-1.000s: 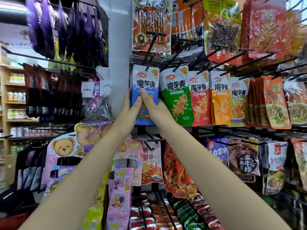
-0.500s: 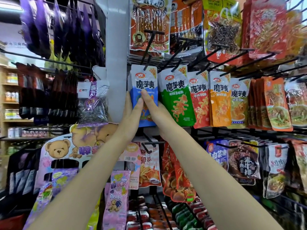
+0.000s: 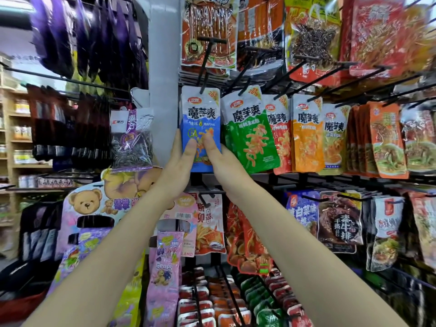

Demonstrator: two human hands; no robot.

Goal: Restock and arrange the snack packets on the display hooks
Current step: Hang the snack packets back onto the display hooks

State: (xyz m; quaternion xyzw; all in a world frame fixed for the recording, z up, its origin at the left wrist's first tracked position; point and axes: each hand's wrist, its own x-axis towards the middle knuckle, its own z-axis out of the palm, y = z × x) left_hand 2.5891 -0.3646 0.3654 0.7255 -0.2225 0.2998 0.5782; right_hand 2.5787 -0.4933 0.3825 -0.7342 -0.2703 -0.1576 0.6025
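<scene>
Holding: both hands pinch the blue snack packet (image 3: 200, 128) at its lower half while it hangs on a black display hook (image 3: 204, 64).
Left grip: the left hand (image 3: 180, 161) has its fingers behind the packet's left edge and its thumb pressed flat on the front, so it is pinching the packet.
Right grip: the right hand (image 3: 221, 161) mirrors it, thumb on the front beside the left thumb, fingers tucked behind the right edge, also pinching the packet.
Above the grip: the packet's white top with its hang hole sits on the hook; a clear pack of skewered snacks (image 3: 208, 31) hangs higher up.
Right of the grip: a green snack packet (image 3: 250, 135) hangs just beside the blue one, then a red packet (image 3: 280, 135), an orange packet (image 3: 306, 135) and a yellow packet (image 3: 333, 138) in a row.
Left of the grip: a grey pillar (image 3: 162, 79), and past it a bag of sunflower seeds (image 3: 132, 140).
Below the grip: a pink grape candy packet (image 3: 164, 267) and a bear-printed card (image 3: 89, 204).
</scene>
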